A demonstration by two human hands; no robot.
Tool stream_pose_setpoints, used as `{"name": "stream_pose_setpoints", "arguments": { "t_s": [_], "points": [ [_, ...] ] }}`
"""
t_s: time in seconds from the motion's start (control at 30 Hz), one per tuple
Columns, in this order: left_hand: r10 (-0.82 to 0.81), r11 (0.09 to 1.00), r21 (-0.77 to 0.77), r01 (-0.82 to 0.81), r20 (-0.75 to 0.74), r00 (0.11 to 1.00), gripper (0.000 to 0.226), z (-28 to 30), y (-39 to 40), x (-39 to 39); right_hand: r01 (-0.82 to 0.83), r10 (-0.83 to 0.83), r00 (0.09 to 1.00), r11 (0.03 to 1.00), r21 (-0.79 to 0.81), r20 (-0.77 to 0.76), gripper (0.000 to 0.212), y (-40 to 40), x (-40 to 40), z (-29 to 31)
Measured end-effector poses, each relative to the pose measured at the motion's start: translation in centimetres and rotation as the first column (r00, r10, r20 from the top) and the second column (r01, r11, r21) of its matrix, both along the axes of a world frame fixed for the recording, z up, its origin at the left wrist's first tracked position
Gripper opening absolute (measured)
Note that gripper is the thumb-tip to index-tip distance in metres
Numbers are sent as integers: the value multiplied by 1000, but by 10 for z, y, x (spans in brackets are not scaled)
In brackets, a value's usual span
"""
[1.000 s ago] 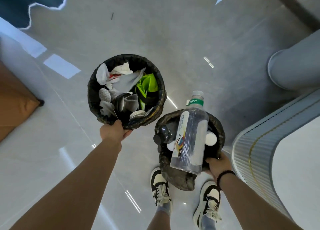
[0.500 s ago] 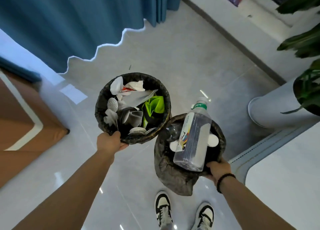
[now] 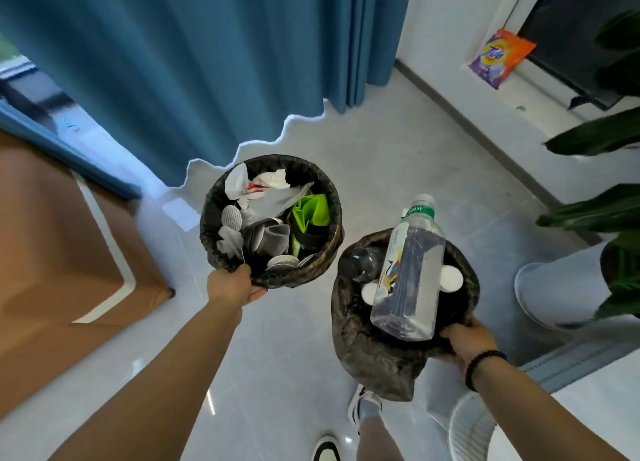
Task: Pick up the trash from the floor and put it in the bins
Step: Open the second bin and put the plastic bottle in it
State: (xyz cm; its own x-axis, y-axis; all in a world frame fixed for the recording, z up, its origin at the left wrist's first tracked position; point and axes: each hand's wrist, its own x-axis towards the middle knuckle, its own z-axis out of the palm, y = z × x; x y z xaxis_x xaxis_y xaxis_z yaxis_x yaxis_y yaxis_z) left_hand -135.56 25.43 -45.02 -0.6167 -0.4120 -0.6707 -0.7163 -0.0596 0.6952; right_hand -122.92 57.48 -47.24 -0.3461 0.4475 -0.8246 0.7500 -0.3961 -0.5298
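Left hand [image 3: 232,286] curled on the near rim of the paper bin [image 3: 329,238], at 6 o'clock of that bin. Right hand [image 3: 468,343] curled on the near rim of the bottle bin [image 3: 360,342], at about 5 o'clock. Both bins held above the floor [image 3: 398,169], just beside each other. Crumpled paper [image 3: 268,186] and a green wrapper [image 3: 310,209] lying inside the first. Large clear bottle [image 3: 410,270] standing out over the far rim of the second, toward 12 o'clock, beside a smaller bottle [image 3: 362,263]. Probably a risk: with more tilt, large bottle sliding out and falling; loose liner perhaps slipping from the grip.
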Motion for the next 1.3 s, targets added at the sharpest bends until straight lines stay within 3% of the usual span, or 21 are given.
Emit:
{"name": "stream_pose_setpoints", "arguments": {
  "t_s": [0.47, 1.0, 1.3],
  "points": [
    [-60, 998, -40, 56, -101, 993, 25, 61, 62, -140, 19, -21, 997, 1000, -24, -68, 38, 54, -136, 84],
    [-436, 895, -167, 413, -140, 889, 18, 83, 94, -396, 361, -361, 932, 933, -1, -30, 48, 58, -313, 87],
    [-504, 859, -146, 490, -86, 859, 23, 77, 168, -491, 457, -456, 889, 889, 27, -35, 41, 100, -378, 94]
  ]
}}
